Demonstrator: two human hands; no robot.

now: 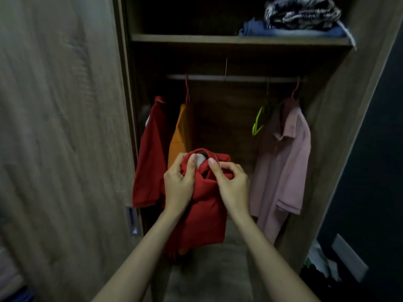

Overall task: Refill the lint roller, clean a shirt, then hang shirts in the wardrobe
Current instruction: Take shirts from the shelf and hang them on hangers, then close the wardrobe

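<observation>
At the mouth of the open wardrobe (335, 131), the red shirt (207, 212) is held up in both grips, below the rail (235, 77) and in front of its bare middle stretch.

Left grip (178, 184): fingers curled round the bunched cloth beside the collar, thumb laid up along the collar edge. Right grip (231, 182): thumb and curled fingers pinching the other side of the collar.

The opening is bounded on the left by the sliding door (65, 127), whose recessed handle (132, 221) sits low on its edge. On the right it ends at the wardrobe's side panel. Above it runs a shelf (218, 39), with folded clothes (301, 16) at its right end.

On the rail, a hung red shirt (150, 153) and an orange shirt (181, 136) crowd the left end. A bare green hanger (259, 120) and a pink shirt (285, 162) hang at the right end. Between the orange shirt and the green hanger the rail is free, and the dark back panel shows.

The held red shirt is gathered and creased, collar uppermost, with a pale patch (199, 160) showing inside the neck. Its body hangs down between the forearms.
</observation>
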